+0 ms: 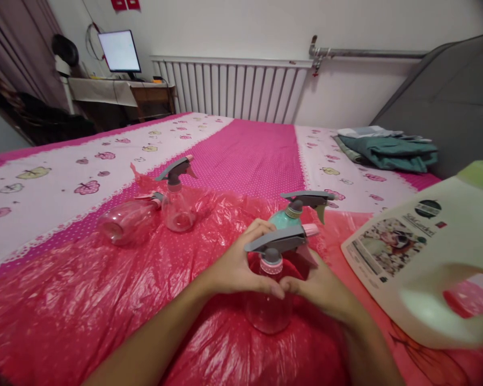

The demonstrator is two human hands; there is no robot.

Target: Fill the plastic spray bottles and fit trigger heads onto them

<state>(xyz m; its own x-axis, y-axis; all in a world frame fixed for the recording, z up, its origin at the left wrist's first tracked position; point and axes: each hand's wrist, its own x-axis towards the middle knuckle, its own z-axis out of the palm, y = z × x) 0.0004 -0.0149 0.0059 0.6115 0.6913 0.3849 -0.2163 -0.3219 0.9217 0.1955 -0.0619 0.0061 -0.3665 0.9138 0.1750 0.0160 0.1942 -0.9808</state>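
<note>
hands (235, 262) (320, 281) half-curled, around clear spray bottle (269, 315)

There were four spray bottles (272, 264): one in the grip, one beyond it, two leftward; one jug (390, 257) rightward.

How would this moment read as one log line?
left hand: around clear spray bottle; right hand: same bottle; teal bottle: behind; jug: right side

A white ribbed metal radiator (233, 90) stands along the plain white far wall (225, 32). Far left, a lit flat monitor (118, 51) sits on a cloth-draped wooden desk (104, 92) near a mauve fabric curtain (18, 48).
</note>
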